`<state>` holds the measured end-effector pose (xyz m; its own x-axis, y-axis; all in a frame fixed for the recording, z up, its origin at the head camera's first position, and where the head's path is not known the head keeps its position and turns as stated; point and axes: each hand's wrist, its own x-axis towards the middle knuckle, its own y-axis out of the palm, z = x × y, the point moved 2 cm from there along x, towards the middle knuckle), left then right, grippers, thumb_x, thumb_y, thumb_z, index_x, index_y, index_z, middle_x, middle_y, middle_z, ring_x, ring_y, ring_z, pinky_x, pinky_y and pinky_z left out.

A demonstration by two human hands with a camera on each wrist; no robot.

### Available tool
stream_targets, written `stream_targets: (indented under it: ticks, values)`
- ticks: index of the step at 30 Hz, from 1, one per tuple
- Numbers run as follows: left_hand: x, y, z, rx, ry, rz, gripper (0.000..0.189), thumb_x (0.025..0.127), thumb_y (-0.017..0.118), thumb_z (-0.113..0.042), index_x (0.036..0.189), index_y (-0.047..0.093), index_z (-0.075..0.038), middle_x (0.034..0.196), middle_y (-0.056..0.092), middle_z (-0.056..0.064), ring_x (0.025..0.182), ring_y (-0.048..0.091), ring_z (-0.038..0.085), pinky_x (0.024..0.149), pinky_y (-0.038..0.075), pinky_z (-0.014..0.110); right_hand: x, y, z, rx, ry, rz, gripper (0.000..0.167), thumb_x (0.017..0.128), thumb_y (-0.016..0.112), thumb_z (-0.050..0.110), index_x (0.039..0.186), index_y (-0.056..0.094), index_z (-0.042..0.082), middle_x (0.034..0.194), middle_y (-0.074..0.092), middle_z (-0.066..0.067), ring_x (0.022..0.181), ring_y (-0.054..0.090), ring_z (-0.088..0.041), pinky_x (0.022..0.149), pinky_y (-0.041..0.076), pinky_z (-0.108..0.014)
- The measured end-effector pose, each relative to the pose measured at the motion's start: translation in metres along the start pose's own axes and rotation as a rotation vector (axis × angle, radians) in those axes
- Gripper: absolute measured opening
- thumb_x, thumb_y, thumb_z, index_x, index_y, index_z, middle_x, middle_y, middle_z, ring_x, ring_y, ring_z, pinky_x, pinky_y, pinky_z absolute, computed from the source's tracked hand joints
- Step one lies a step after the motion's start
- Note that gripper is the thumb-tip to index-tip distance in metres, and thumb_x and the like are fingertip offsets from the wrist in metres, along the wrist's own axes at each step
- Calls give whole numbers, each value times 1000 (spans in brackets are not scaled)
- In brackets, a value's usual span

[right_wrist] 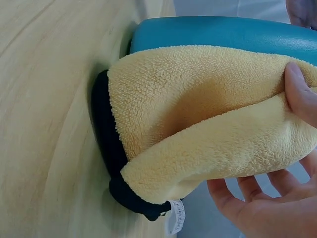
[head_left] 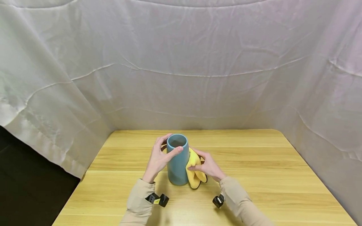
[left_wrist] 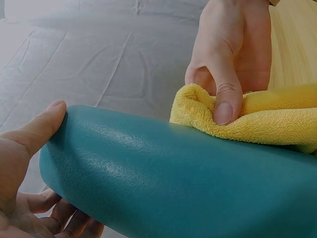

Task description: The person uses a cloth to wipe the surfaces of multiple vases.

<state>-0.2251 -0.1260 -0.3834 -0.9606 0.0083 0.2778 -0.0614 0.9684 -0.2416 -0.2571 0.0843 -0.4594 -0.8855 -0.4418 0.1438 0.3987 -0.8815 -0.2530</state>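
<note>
A blue vase stands upright on the wooden table, its round mouth facing up. My left hand grips it near the top, thumb at the front of the rim and fingers round the far side. Against the vase's right side lies a yellow cloth, pinched by my right hand between thumb and fingers. In the left wrist view, the folded edge of the fluffy cloth touches the smooth wall of the vase. The right wrist view shows the cloth's dark border and a small white tag.
The light wooden table extends to both sides of the vase. Pale grey curtains hang behind it and along its sides. A dark area lies beyond the left edge. Small black cameras sit at both wrists.
</note>
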Motion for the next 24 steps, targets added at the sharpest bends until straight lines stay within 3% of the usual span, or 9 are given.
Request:
stream_targets:
  ticks: [17,24]
  values:
    - [0,0,1,-4,-13,4,66,83,83,-24,142,54,-11,134,53,12,125,51,28,116,41,52,1,0,-3,8,9,-12,83,77,85,8,150,49,20,151,54,-11,117,61,-22,91,57,-32]
    - [0,0,1,-1,-10,-1,67,83,83,-23,141,55,-10,132,53,13,124,51,28,115,41,51,4,-2,17,15,-17,-33,78,80,83,10,150,50,19,148,56,-13,112,64,-17,91,57,-31]
